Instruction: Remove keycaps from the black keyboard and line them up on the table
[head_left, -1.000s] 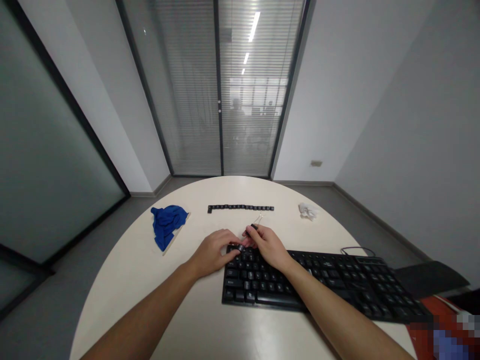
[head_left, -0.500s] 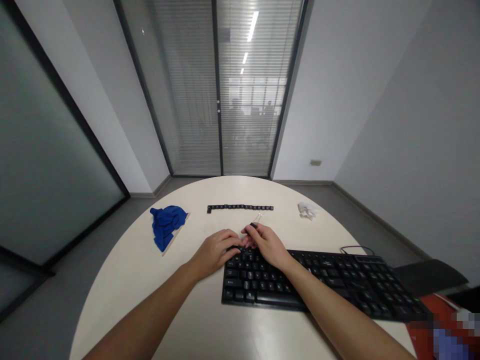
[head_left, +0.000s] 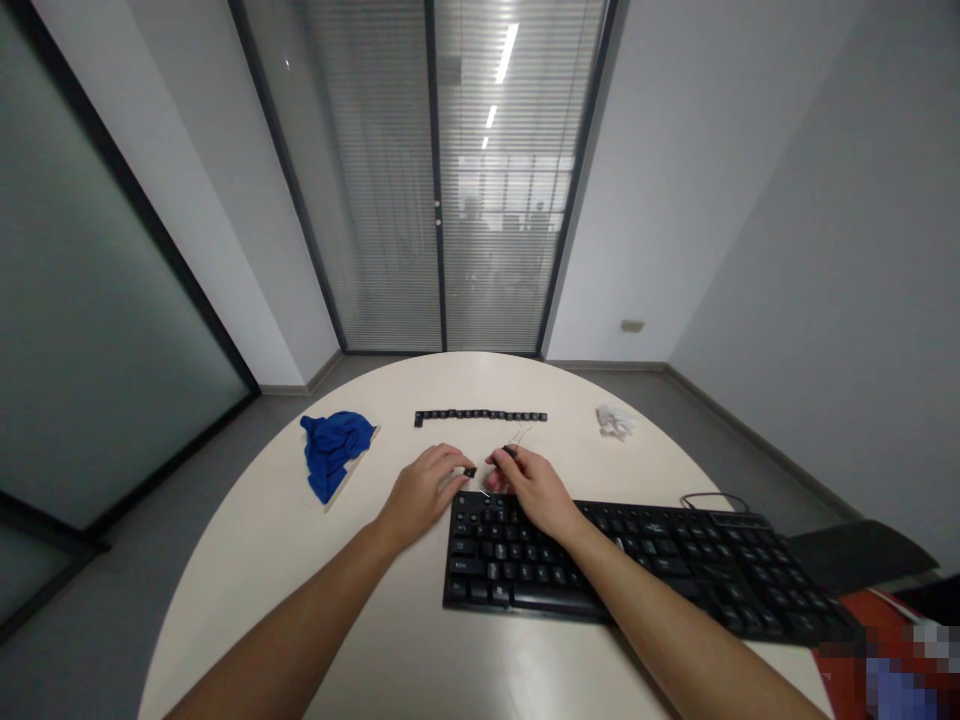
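You are working at a round table [head_left: 247, 560], with the black keyboard [head_left: 645, 570] lying flat before you so its far left corner is within reach of both hands. A blue cloth [head_left: 334, 450] is lying far left and a crumpled tissue [head_left: 615, 422] far right, both well apart from the work. A row of keycaps [head_left: 480, 416] is lying lined up beyond, seemingly for order. Your right hand [head_left: 532, 485] is gripping a wire puller [head_left: 511, 447], fingers clamped on it. Your left hand [head_left: 424, 492] is pinching one keycap [head_left: 469, 472] just off that corner.
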